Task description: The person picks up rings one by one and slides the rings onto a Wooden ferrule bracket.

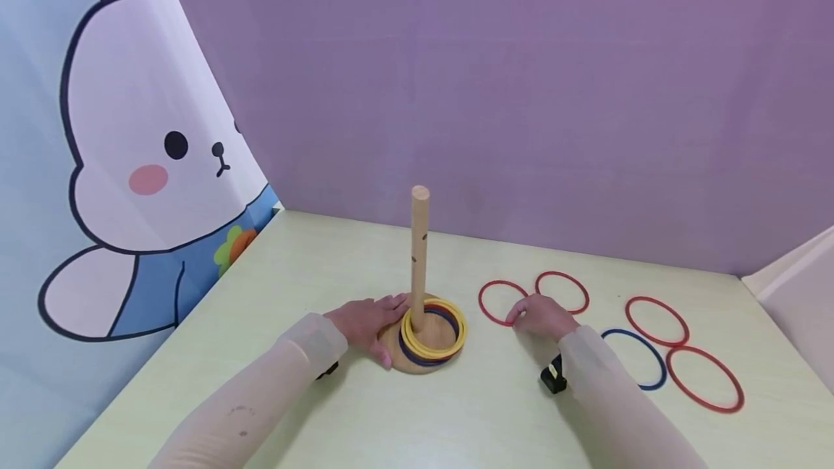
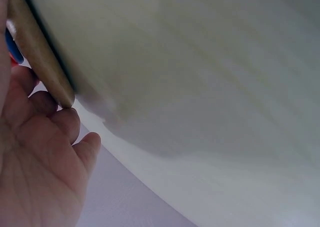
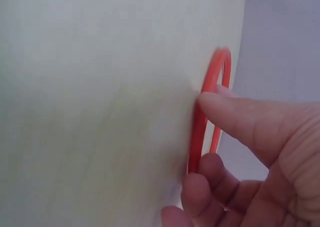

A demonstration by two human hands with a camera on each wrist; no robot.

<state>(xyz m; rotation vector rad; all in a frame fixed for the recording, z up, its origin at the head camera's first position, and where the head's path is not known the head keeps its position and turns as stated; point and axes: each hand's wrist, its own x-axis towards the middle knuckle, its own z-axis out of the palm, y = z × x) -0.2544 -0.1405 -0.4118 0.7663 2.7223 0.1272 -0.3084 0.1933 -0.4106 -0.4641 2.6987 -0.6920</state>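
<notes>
A wooden peg [image 1: 419, 259] stands upright on a round wooden base [image 1: 391, 344]. Stacked around its foot are several rings, with yellow ones [image 1: 465, 331] on top and dark blue and red showing below. My left hand [image 1: 368, 320] holds the base at its left side; in the left wrist view, bent fingers [image 2: 65, 122] touch the edge of the base [image 2: 42, 52]. To the right, my right hand [image 1: 544, 315] pinches the near edge of a red ring [image 1: 481, 300]. The right wrist view shows thumb and fingers on that ring [image 3: 198, 142].
Another red ring [image 1: 588, 299] lies just beyond my right hand. Farther right are a blue ring [image 1: 664, 371] and two red rings, one at the back [image 1: 686, 326] and one nearer [image 1: 741, 393]. A purple wall [image 1: 521, 129] rises behind the table [image 1: 313, 244]; a rabbit-print cloth [image 1: 130, 129] hangs left.
</notes>
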